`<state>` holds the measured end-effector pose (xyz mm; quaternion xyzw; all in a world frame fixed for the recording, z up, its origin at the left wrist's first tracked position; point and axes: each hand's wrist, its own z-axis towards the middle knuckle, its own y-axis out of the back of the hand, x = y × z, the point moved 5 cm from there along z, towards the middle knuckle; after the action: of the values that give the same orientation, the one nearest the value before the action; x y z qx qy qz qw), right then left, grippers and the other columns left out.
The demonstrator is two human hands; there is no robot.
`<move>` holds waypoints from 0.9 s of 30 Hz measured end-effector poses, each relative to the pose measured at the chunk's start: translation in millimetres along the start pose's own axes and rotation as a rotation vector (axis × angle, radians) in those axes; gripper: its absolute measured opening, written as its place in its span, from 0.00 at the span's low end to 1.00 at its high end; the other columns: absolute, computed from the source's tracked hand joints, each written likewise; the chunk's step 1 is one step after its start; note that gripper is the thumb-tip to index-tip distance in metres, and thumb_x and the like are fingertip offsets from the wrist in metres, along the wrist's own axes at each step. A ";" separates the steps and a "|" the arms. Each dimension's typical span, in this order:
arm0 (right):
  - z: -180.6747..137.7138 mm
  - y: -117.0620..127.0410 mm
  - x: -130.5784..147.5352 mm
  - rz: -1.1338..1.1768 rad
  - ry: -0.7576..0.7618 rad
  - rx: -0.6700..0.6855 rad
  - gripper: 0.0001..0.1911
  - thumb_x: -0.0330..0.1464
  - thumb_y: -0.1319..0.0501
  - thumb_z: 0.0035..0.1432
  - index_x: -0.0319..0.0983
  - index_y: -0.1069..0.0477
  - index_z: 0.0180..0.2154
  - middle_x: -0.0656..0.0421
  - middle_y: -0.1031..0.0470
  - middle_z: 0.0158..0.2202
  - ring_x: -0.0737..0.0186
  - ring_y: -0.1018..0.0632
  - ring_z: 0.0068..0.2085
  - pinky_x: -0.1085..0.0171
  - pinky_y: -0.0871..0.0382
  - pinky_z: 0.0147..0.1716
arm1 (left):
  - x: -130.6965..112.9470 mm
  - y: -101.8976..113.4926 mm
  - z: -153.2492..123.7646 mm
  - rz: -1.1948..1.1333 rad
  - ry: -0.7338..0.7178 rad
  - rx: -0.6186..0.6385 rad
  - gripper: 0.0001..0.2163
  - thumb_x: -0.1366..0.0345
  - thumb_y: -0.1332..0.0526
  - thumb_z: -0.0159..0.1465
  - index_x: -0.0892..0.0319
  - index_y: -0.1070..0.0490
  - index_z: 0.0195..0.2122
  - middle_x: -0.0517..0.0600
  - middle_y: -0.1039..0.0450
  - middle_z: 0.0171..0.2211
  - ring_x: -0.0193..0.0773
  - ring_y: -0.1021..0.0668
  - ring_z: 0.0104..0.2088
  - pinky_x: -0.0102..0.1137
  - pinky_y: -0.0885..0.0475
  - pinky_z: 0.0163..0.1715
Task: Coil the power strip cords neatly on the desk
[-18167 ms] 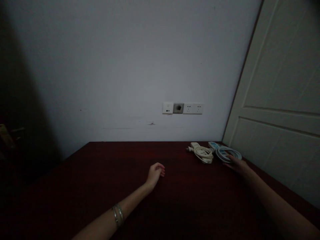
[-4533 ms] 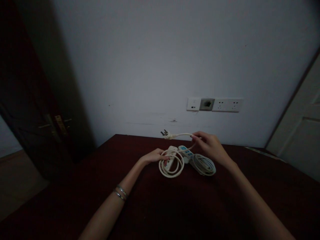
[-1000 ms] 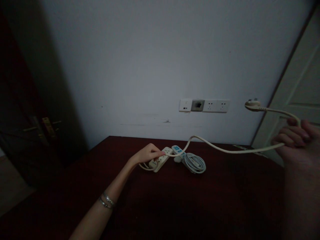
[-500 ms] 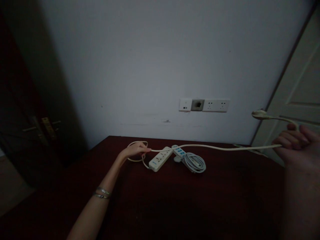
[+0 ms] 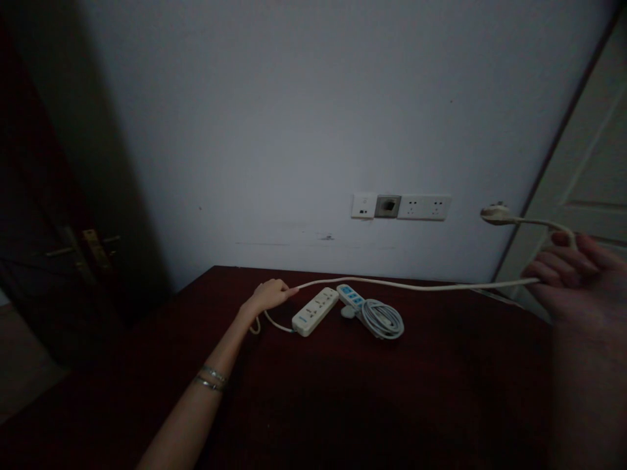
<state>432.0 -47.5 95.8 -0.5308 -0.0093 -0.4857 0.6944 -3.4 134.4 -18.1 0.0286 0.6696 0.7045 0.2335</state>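
Note:
A white power cord point(image 5: 416, 286) runs stretched between my two hands above the dark red table. My left hand point(image 5: 269, 295), bracelets at its wrist, is closed on the cord low over the table. From under it the cord loops back to a white power strip point(image 5: 315, 312) lying just to the right. My right hand point(image 5: 571, 277) is raised at the right side, fingers wrapped round the cord. The cord's plug point(image 5: 496, 214) sticks out to the left above that hand, hanging free in the air.
Beside the white strip lies a second power strip point(image 5: 349, 297) with blue sockets and a coiled grey cord point(image 5: 383, 319). Wall sockets point(image 5: 424, 207) sit above the table point(image 5: 372, 405). A door with a handle point(image 5: 98, 250) stands at left, a pale panelled door point(image 5: 595, 163) at right.
The cord loop at my left hand has shrunk and that hand has shifted slightly right. My right hand and the plug have moved a little left and up.

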 end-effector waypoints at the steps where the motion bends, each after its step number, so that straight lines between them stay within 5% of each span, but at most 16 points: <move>1: -1.2 -3.5 -1.3 0.002 0.000 0.002 0.11 0.21 0.55 0.59 0.30 0.36 0.32 0.68 0.47 0.13 0.76 0.46 0.12 0.73 0.49 0.09 | 0.9 0.2 0.6 0.019 0.031 -0.019 0.27 0.43 0.54 0.59 0.57 0.24 0.31 0.53 0.24 0.32 0.43 0.24 0.35 0.30 0.36 0.32; 15: -19.5 -54.6 -36.6 -0.026 -0.147 0.019 0.09 0.23 0.52 0.59 0.31 0.35 0.30 0.70 0.53 0.16 0.76 0.50 0.14 0.74 0.54 0.10 | 24.0 -12.4 9.9 0.199 0.326 -0.221 0.28 0.46 0.60 0.63 0.58 0.25 0.41 0.60 0.25 0.40 0.50 0.24 0.43 0.40 0.33 0.41; 27: -38.3 -81.9 -41.3 -0.056 -0.226 0.047 0.10 0.24 0.51 0.59 0.32 0.34 0.29 0.69 0.56 0.16 0.75 0.54 0.16 0.73 0.55 0.10 | 41.4 -19.5 17.4 0.108 0.319 -0.199 0.28 0.46 0.59 0.63 0.60 0.26 0.41 0.63 0.26 0.41 0.54 0.25 0.44 0.43 0.34 0.41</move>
<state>334.8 -45.7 116.8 -0.5653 -0.1140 -0.4417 0.6873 -28.4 165.6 -46.3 -0.0710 0.6225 0.7744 0.0879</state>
